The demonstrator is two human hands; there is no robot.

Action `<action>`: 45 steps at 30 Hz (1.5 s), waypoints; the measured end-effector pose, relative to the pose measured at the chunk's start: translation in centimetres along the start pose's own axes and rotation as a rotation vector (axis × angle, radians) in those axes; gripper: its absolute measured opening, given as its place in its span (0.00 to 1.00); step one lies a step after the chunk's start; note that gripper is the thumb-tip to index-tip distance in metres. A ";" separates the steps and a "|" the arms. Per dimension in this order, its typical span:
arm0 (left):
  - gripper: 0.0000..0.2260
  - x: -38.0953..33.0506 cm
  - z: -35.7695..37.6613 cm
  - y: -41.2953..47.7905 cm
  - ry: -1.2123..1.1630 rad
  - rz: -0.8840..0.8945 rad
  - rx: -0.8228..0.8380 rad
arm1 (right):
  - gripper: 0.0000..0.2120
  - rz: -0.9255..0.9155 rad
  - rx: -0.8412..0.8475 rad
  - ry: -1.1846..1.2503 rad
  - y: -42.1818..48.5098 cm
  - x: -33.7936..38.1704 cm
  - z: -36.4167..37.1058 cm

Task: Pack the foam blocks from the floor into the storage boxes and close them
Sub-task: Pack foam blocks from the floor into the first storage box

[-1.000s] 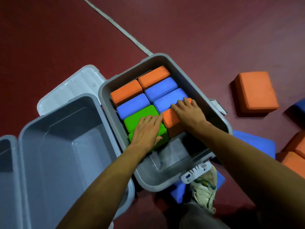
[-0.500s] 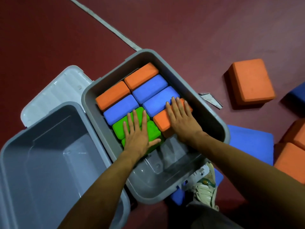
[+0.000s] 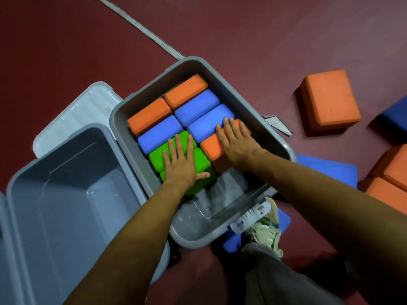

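The left hand [image 3: 179, 166] lies flat, fingers spread wide, on the green foam blocks [image 3: 198, 161] inside the grey plastic storage box [image 3: 222, 71]. The right hand [image 3: 237, 144] presses flat, fingers open, on an orange foam block [image 3: 212, 148] beside them. A loose orange foam block [image 3: 329, 100] sits on the dark red floor [image 3: 242, 29], well apart

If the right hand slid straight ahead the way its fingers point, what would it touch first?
Probably the blue block. The right hand lies flat on an orange block, and its fingertips already reach the blue block's edge. Beyond that sits the box wall.
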State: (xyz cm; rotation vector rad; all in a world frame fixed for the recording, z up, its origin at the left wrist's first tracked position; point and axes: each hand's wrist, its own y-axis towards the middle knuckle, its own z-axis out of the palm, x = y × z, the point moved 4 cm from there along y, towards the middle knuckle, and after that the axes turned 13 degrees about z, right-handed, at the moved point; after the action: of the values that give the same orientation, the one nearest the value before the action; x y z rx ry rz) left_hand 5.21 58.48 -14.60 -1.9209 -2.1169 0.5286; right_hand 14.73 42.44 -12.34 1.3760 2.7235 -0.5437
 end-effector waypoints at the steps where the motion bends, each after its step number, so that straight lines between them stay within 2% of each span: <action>1: 0.59 -0.6 -0.3 -0.2 0.004 -0.014 0.020 | 0.35 -0.025 0.013 -0.026 -0.3 -0.3 -0.2; 4: 0.54 -3.3 -1.9 -0.9 -0.054 0.011 0.040 | 0.37 -0.052 -0.021 -0.096 -2.0 -2.1 -0.3; 6: 0.52 -5.6 -3.1 -1.6 -0.066 0.105 0.047 | 0.37 -0.029 -0.028 -0.124 -4.0 -3.2 -0.4; 10: 0.50 -10.8 -6.2 -2.7 0.145 0.339 -0.033 | 0.36 0.016 -0.025 -0.078 -8.2 -5.4 -1.4; 13: 0.47 -15.2 -8.5 -2.7 0.153 0.409 -0.039 | 0.35 0.026 -0.006 -0.030 -11.6 -8.1 -2.3; 20: 0.41 -27.9 -10.6 -4.1 0.201 0.558 0.025 | 0.43 0.221 0.178 -0.027 -21.0 -17.1 -1.0; 27: 0.38 -38.1 -9.8 -6.2 0.239 0.694 0.157 | 0.45 0.489 0.430 0.278 -27.3 -23.4 2.7; 32: 0.36 -39.9 -8.3 -5.3 0.267 0.722 0.171 | 0.43 0.593 0.467 0.450 -26.8 -25.0 4.7; 40: 0.23 -37.3 -0.2 -1.3 0.283 0.701 0.382 | 0.43 0.847 0.523 0.737 -24.1 -23.6 13.3; 45: 0.23 -35.3 5.5 0.6 0.262 0.709 0.530 | 0.44 0.958 0.543 0.892 -21.4 -22.6 18.7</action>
State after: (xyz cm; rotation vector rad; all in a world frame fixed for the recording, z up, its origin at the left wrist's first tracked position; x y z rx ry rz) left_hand 7.42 22.89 -17.43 -2.1953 -0.9596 0.8051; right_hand 9.30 7.24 -19.33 3.3846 1.8471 -0.6819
